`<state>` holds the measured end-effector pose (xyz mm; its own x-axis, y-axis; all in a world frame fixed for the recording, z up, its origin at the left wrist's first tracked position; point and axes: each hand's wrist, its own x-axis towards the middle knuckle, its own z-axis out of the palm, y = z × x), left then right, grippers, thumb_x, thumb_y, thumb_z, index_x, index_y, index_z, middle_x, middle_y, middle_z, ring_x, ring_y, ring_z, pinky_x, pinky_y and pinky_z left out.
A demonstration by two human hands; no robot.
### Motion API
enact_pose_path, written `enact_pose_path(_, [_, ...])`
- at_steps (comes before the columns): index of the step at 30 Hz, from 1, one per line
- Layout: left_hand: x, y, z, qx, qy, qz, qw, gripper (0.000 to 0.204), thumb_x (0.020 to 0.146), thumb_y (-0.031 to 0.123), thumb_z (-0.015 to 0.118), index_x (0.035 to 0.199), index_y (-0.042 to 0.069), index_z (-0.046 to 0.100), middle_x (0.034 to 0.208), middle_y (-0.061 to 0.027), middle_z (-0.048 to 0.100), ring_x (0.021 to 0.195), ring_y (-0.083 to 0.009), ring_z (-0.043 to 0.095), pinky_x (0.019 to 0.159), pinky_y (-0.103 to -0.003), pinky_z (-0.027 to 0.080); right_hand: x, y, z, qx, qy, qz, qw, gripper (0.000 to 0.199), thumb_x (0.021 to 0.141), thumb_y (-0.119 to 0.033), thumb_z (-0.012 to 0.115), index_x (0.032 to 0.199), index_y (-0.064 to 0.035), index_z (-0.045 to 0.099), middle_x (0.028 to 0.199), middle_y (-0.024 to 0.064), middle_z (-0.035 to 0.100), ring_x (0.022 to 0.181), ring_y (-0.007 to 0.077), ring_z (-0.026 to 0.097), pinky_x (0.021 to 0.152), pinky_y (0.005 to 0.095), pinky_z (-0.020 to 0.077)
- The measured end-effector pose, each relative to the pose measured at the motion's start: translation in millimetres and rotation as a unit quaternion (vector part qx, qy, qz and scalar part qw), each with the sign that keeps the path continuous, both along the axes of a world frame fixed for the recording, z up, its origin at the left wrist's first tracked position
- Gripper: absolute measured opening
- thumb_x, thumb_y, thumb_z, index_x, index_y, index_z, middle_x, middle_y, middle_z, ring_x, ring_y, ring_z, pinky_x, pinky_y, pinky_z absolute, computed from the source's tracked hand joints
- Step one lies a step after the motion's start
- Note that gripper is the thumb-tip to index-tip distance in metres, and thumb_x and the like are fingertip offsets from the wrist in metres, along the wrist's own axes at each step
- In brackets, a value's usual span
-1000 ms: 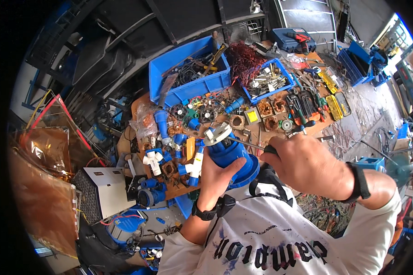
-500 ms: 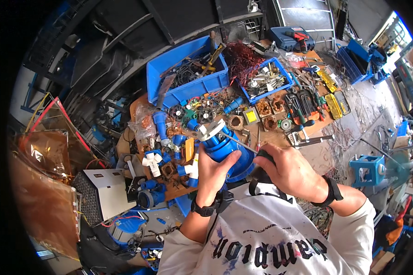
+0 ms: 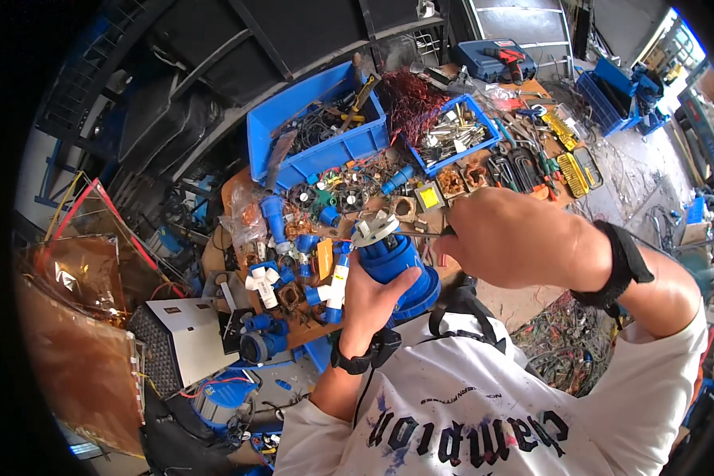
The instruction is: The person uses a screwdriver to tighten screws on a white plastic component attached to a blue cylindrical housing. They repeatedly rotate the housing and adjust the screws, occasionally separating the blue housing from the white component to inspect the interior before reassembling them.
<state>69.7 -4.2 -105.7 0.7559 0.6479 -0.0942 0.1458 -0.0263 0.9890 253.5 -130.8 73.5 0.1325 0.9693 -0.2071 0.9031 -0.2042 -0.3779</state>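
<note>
My left hand (image 3: 370, 300) grips a large blue round electrical plug (image 3: 397, 262) from below, its white face (image 3: 375, 228) turned up and away from me. My right hand (image 3: 520, 238) is closed around the handle of a thin screwdriver (image 3: 420, 233) whose shaft runs left to the plug's white face. Both hands are held above the near edge of a cluttered wooden workbench (image 3: 230, 190). A black band sits on each wrist.
Blue bins of cables (image 3: 317, 127) and metal parts (image 3: 452, 135) stand at the back of the bench. Blue and white connectors (image 3: 278, 270), small copper coils and pliers (image 3: 516, 166) litter it. A white box (image 3: 184, 333) is at the left, and tangled wires lie on the floor at the right.
The plug and both hands have drifted slightly left and nearer to me. My right hand has stayed on the screwdriver, its shaft still at the plug's white face.
</note>
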Motion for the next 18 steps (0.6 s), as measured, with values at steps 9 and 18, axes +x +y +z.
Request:
enact_pose_path(9, [-2, 1, -4, -0.046, -0.008, 0.032, 0.998, 0.071, 0.076, 0.03, 0.089, 0.126, -0.002, 0.05, 0.112, -0.0114, 0.069, 0.098, -0.0192, 0.069, 0.091, -0.035, 0.054, -22, 8, -26, 0.077, -0.094, 0.074, 0.99, 0.023, 0.093, -0.019, 0.062, 0.084, 0.0009, 0.07, 0.076, 0.0194, 0.068, 0.073, 0.0362, 0.071, 0.064, 0.0434, 0.0582])
enact_pose_path(18, [-1, 6, 10, -0.147, -0.065, 0.053, 0.985, 0.041, 0.081, 0.012, 0.084, 0.113, 0.001, 0.061, 0.098, -0.0051, 0.071, 0.085, -0.0113, 0.068, 0.08, -0.027, 0.055, -33, -4, -69, 0.122, 0.11, -0.1, 0.981, 0.031, 0.096, -0.024, 0.061, 0.084, 0.0034, 0.067, 0.073, 0.0232, 0.066, 0.07, 0.043, 0.068, 0.062, 0.0492, 0.0545])
